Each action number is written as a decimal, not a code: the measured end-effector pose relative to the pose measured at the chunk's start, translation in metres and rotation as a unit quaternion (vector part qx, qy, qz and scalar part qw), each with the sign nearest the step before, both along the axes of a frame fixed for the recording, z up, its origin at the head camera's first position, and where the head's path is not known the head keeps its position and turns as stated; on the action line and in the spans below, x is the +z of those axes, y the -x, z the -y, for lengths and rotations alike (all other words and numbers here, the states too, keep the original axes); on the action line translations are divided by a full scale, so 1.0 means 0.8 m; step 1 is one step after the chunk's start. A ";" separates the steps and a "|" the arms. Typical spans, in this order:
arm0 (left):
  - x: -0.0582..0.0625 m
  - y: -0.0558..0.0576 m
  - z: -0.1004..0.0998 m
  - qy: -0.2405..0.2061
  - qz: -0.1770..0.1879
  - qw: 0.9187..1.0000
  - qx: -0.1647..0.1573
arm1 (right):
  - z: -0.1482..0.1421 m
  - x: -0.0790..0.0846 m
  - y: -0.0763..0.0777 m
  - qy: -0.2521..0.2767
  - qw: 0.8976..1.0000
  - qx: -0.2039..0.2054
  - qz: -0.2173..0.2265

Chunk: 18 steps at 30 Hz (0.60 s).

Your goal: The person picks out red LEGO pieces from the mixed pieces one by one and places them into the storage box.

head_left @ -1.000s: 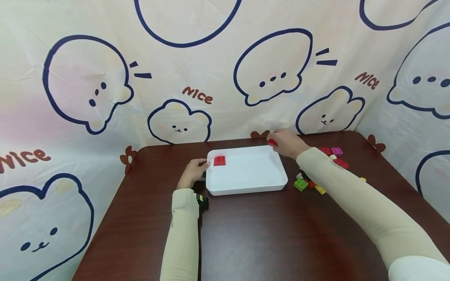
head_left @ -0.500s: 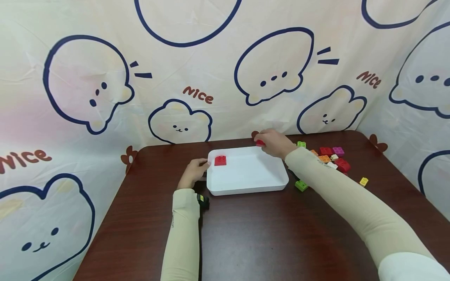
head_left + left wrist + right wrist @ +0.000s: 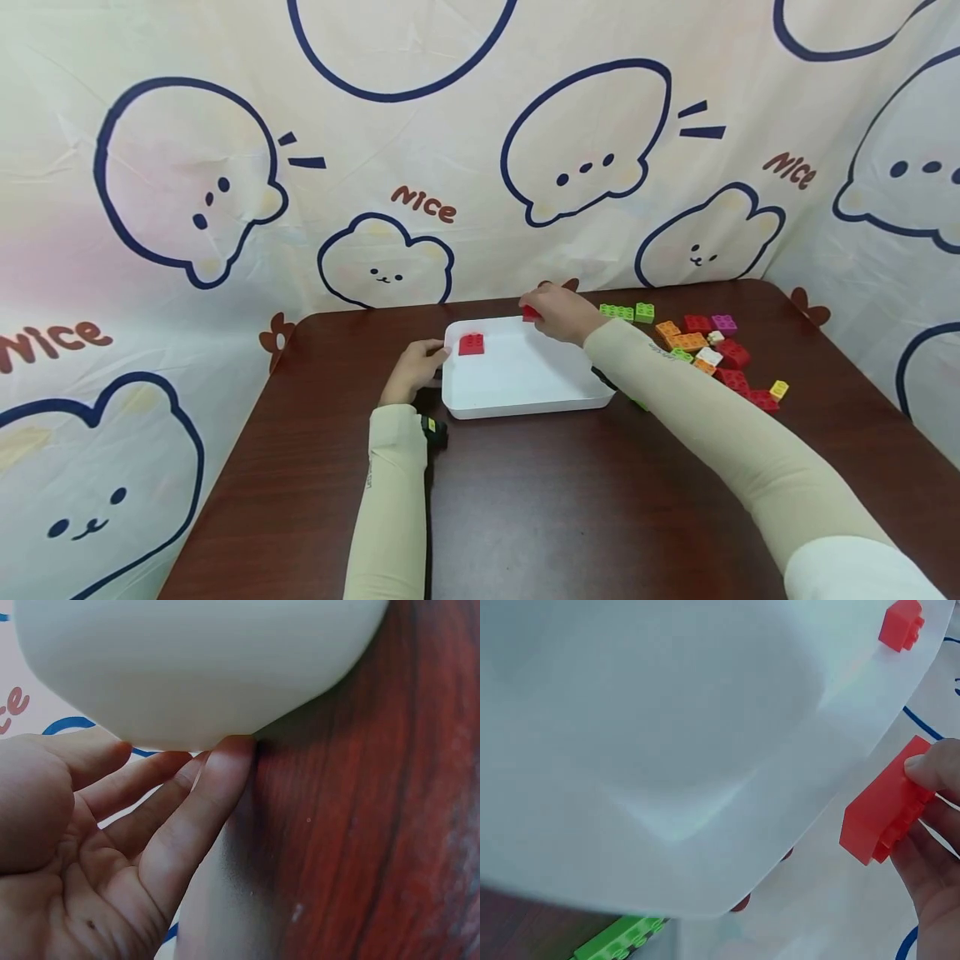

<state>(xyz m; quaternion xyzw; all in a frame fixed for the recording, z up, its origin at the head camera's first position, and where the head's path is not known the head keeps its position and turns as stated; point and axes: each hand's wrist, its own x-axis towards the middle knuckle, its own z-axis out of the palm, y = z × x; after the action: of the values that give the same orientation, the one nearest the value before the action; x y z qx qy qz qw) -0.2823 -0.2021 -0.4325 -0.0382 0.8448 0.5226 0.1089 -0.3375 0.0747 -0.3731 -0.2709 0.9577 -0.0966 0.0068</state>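
A white tray [image 3: 525, 408] lies on the table with a red toy brick [image 3: 472, 344] in its far left corner. At the tray's left side is my left hand [image 3: 411, 371]; in the left wrist view its fingertips [image 3: 229, 761] touch the outer wall of the tray. Above the tray's far rim, my right hand [image 3: 561, 312] pinches a second red brick [image 3: 885, 802] between thumb and fingers. The right wrist view shows that brick tilted, studs toward the fingers, apart from the tray. My right forearm covers part of the tray's right side.
Right of the tray lie several loose bricks, including green bricks [image 3: 617, 312], an orange brick [image 3: 688, 342], red bricks [image 3: 732, 354], a purple brick [image 3: 723, 324] and a yellow brick [image 3: 779, 389]. A printed cloth [image 3: 480, 150] hangs behind the table [image 3: 525, 500].
My right hand has moved left along the tray's far rim with the red brick in its grip. More of the loose bricks on the right now show. The left hand has stayed put.
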 end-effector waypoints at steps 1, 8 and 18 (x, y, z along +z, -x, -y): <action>0.000 0.000 0.000 -0.001 0.000 1.000 0.000 | 0.003 -0.001 0.000 -0.001 1.000 0.004 0.002; 0.002 0.002 0.000 -0.012 -0.003 1.000 0.002 | 0.020 -0.011 0.003 -0.001 0.999 0.032 0.005; -0.003 0.002 0.001 -0.019 -0.002 1.000 0.000 | 0.038 -0.028 0.006 -0.003 0.999 0.046 0.001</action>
<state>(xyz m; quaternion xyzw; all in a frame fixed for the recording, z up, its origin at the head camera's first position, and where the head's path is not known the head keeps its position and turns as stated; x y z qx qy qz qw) -0.2836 -0.2027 -0.4352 -0.0350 0.8348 0.5387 0.1079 -0.3423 0.0442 -0.3956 -0.3141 0.9446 -0.0940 0.0129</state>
